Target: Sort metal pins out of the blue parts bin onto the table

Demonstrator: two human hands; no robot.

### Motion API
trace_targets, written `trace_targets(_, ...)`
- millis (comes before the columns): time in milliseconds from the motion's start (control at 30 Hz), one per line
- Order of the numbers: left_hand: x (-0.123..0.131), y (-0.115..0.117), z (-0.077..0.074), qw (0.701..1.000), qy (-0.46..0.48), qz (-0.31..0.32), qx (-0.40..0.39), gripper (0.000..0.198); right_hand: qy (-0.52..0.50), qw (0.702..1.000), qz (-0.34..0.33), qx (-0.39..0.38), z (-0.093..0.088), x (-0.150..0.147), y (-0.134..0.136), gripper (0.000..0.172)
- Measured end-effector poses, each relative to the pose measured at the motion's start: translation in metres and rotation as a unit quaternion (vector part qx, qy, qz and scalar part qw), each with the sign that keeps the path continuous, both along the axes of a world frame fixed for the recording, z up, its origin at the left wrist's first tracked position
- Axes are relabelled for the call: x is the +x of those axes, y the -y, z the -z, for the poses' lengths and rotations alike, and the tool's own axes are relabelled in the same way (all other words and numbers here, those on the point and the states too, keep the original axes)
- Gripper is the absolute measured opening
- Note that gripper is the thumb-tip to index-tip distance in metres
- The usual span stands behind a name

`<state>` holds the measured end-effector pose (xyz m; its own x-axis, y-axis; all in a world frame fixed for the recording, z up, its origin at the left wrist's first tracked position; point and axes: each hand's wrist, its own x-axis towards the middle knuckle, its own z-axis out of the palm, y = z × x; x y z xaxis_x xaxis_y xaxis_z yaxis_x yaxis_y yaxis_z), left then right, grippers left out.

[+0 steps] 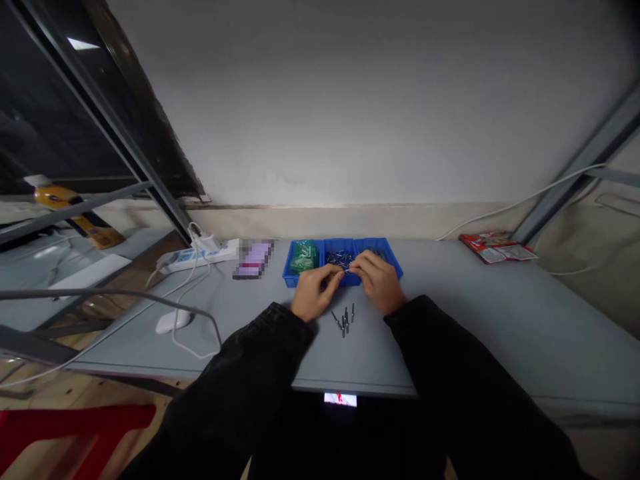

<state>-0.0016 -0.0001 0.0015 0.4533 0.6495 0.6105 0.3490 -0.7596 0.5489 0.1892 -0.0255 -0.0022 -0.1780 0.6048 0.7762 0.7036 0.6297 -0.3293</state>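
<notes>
My left hand (316,291) has thumb and forefinger pinched together at the front edge of the middle blue bin (327,244). Opposite it, my right hand (377,279) is also pinched, its fingertips nearly meeting the left ones. What lies between the fingertips is too small to make out. Dark, thin metal pieces fill the middle bin. Green pieces (303,256) lie in the left blue bin (289,273); the right blue bin (397,262) is partly covered by my right hand. Below my hands, several small pin-like metal pieces (345,322) with dark shafts lie loose on the grey table (450,320).
To the left are a phone (254,260), a white power strip (200,255) with cables, and a white rounded object (173,321). A red snack packet (497,247) lies at the back right. A yellow bottle (75,210) stands tilted beyond the metal frame; a red stool (75,427) is below.
</notes>
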Motion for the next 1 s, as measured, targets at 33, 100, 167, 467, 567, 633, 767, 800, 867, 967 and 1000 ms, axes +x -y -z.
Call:
trace_targets(33,0.0,0.0,0.0,1.0,0.006,-0.003,0.0,0.025,-0.007,1.0,-0.002,0.008,-0.002,0.001,0.001,0.021)
trace_targets(100,0.0,-0.001,0.001,1.0,0.016,-0.007,0.0,0.025,-0.014,1.0,-0.004,0.017,-0.004,0.003,0.001,0.02)
trace_targets(167,0.0,-0.001,0.001,1.0,0.021,-0.006,0.0,0.024,-0.017,1.0,0.001,0.024,-0.005,0.004,0.001,0.019)
trace_targets(467,-0.003,-0.003,-0.001,1.0,-0.002,-0.003,-0.003,0.024,-0.152,0.975,0.103,0.127,-0.011,0.009,0.008,0.018)
trace_targets(567,-0.002,-0.004,0.0,0.987,-0.124,0.101,-0.016,0.022,-0.181,0.963,0.13,0.151,-0.012,0.01,0.009,0.018)
trace_targets(633,-0.002,-0.005,0.002,0.97,-0.189,0.149,-0.021,0.021,-0.149,0.977,0.117,0.1,-0.01,0.009,0.007,0.017)
trace_targets(767,-0.001,-0.007,0.005,0.962,-0.237,0.135,-0.03,0.023,-0.088,0.992,0.092,0.014,-0.007,0.006,0.001,0.02)
trace_targets(800,-0.001,-0.008,0.006,0.96,-0.244,0.131,-0.032,0.025,-0.084,0.992,0.088,0.013,-0.007,0.006,0.0,0.02)
trace_targets(867,-0.002,-0.009,0.007,0.956,-0.256,0.135,-0.038,0.026,-0.079,0.993,0.082,0.016,-0.007,0.005,0.001,0.019)
trace_targets(967,-0.003,-0.01,0.009,0.951,-0.264,0.152,-0.049,0.023,-0.07,0.994,0.077,0.015,-0.007,0.005,0.001,0.019)
trace_targets(1000,-0.003,-0.01,0.01,0.95,-0.263,0.156,-0.053,0.023,-0.068,0.995,0.075,0.013,-0.007,0.004,0.001,0.019)
